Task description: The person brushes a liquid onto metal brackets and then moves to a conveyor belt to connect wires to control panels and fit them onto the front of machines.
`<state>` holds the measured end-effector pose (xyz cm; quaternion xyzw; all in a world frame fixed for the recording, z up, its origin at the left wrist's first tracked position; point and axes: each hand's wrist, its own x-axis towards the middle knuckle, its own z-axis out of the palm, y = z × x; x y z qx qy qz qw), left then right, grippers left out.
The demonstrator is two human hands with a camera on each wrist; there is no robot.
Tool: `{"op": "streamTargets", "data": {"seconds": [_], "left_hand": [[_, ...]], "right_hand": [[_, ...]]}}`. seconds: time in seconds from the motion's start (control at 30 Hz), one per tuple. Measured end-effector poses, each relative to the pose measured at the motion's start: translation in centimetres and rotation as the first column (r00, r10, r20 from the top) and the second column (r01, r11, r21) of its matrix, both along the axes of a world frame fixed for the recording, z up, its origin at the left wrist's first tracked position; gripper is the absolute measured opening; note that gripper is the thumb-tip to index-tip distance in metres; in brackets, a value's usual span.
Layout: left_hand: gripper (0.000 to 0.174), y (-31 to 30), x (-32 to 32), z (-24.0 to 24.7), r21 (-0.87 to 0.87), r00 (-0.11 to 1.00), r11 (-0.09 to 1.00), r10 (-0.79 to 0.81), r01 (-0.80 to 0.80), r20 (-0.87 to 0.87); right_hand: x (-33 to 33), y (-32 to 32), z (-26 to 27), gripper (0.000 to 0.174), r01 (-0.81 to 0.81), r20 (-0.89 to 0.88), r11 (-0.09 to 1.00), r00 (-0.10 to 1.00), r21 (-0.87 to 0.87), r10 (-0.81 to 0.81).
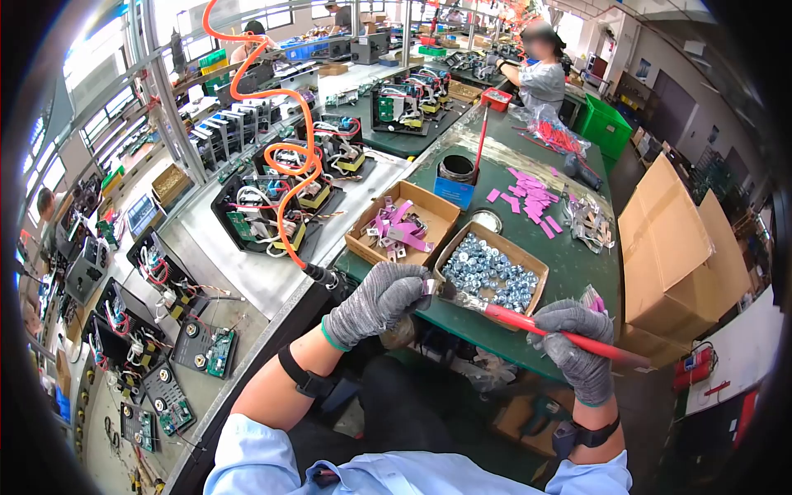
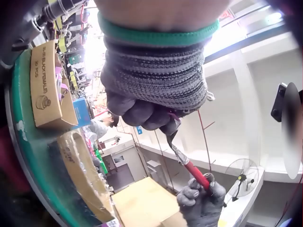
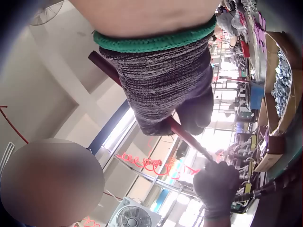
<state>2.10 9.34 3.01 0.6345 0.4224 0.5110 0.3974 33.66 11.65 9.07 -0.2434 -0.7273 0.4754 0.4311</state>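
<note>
My left hand [image 1: 375,305], in a grey knit glove, pinches a small shiny metal piece [image 1: 429,287] with a trace of purple on it. In my gloved right hand [image 1: 587,375] is a brush [image 1: 507,316] with a red handle, held at a slant. Its dark bristles reach right up to the metal piece, as the left wrist view also shows beside the brush's ferrule [image 2: 180,155]. Just beyond the hands, a shallow carton holds many zinc-coloured screws [image 1: 495,272]. Left of it, an open cardboard box [image 1: 356,241] contains purple-covered metal strips [image 1: 396,224].
Behind the cartons a black pot [image 1: 456,167] stands by a blue box [image 1: 454,195], with another red stick [image 1: 482,136] upright beside it. Purple pieces [image 1: 528,194] and bagged metal parts [image 1: 587,223] lie on the green table. A large carton [image 1: 668,247] stands right; an orange coiled hose [image 1: 307,132] hangs left.
</note>
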Motion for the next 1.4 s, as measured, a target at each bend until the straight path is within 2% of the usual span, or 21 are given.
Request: {"op": "streamTargets", "data": {"seconds": [0.07,0.13,0.2,0.23,0.27,0.37,0.5,0.57,0.6,0.67,0.73,0.83,0.9,0.93,1.0,1.07,1.1,1.23,1.3,1.37,1.4], "left_hand": [[0.046,0.0,-0.7,-0.5,0.023,0.997,0.999,0.038,-0.036,-0.066],[0.043,-0.2,-0.9,0.9,-0.055,0.995,0.996,-0.077,0.074,-0.070],[0.043,-0.3,-0.7,0.9,-0.058,0.996,0.997,-0.059,0.056,-0.061],[0.042,-0.3,-0.6,0.9,-0.054,0.998,0.998,-0.037,0.034,-0.058],[0.039,-0.5,-0.7,1.0,-0.191,0.998,0.981,-0.029,0.039,0.052],[0.039,0.1,-1.7,0.1,-0.138,0.993,0.985,-0.110,0.105,-0.030],[0.041,0.1,-1.0,0.0,-0.182,0.998,0.982,-0.054,0.061,0.042],[0.030,0.4,-1.5,-1.7,0.020,0.997,0.998,-0.058,0.060,-0.059],[0.011,0.8,-2.1,-1.9,0.108,0.987,0.986,-0.116,0.128,-0.110],[0.005,0.8,-2.8,-1.8,-0.015,0.986,0.987,-0.160,0.159,-0.038],[0.006,0.7,-2.7,-2.2,-0.126,0.980,0.972,-0.194,0.197,0.037],[0.012,0.6,-1.9,-2.6,0.070,0.994,0.996,-0.048,0.055,-0.102],[0.037,0.6,-1.2,-0.9,-0.107,0.999,0.993,0.053,-0.052,0.004],[0.033,1.1,-2.1,-0.6,-0.307,0.998,0.951,0.048,-0.037,0.029],[0.031,3.1,-2.9,-1.2,-0.116,0.971,0.977,0.159,-0.182,-0.179],[0.032,6.4,-4.4,-2.3,0.219,0.840,0.936,0.345,-0.275,-0.419],[0.033,7.8,-5.1,-1.5,0.146,0.746,0.945,0.321,-0.292,-0.583],[0.026,12.5,-4.9,0.6,0.106,0.551,0.941,0.276,-0.320,-0.788],[0.023,16.2,-6.2,-2.4,0.205,0.332,0.907,0.335,-0.369,-0.882],[0.025,16.8,-6.2,-2.7,0.204,0.223,0.896,0.309,-0.395,-0.925],[0.027,17.4,-6.4,-3.2,0.285,0.077,0.879,0.338,-0.383,-0.938]], "right_hand": [[0.3,0.1,-0.2,0.019,-0.002,-0.046,1.000,0.999,-0.002,0.002],[0.1,-0.1,-0.4,0.020,-0.001,-0.085,1.000,0.996,-0.016,-0.001],[-0.7,-0.2,-0.2,0.019,-0.017,0.031,0.989,0.999,0.147,0.013],[-0.6,-0.2,0.1,0.019,-0.013,0.032,0.990,0.999,0.143,0.009],[-0.4,0.0,0.6,0.018,-0.032,0.062,0.989,0.998,0.143,0.023],[-0.5,0.0,0.2,0.017,-0.013,0.077,0.990,0.997,0.138,0.002],[-0.8,0.4,1.0,0.020,-0.026,0.093,0.987,0.996,0.160,0.012],[-0.5,0.7,0.9,0.021,-0.073,0.154,0.982,0.987,0.172,0.047],[-0.3,0.7,0.5,0.022,-0.030,0.095,0.992,0.995,0.119,0.019],[-0.4,0.7,0.6,0.023,-0.015,0.006,0.997,1.000,0.078,0.014],[-0.8,0.7,-0.1,0.022,-0.012,0.068,0.994,0.998,0.112,0.004],[-0.8,1.1,-0.1,0.020,-0.008,0.123,0.992,0.992,0.128,-0.008],[0.2,1.6,-0.7,0.016,0.075,0.142,0.986,0.985,0.150,-0.096],[1.1,1.5,-1.2,0.012,0.107,0.056,0.992,0.992,0.068,-0.111],[3.2,1.4,-2.4,0.012,0.203,-0.015,0.979,0.979,-0.015,-0.204],[5.5,1.2,-3.7,0.012,0.295,-0.083,0.951,0.949,-0.098,-0.303],[6.7,1.2,-4.4,0.017,0.349,-0.118,0.935,0.928,-0.061,-0.354],[11.9,-0.1,-5.9,0.027,0.475,-0.158,0.873,0.859,-0.112,-0.488],[13.8,-1.3,-5.4,0.030,0.514,-0.147,0.850,0.837,-0.115,-0.527],[15.5,-1.9,-5.3,0.027,0.581,-0.242,0.809,0.776,-0.088,-0.583],[16.3,-2.3,-5.4,0.028,0.604,-0.262,0.790,0.749,-0.106,-0.608]]}}
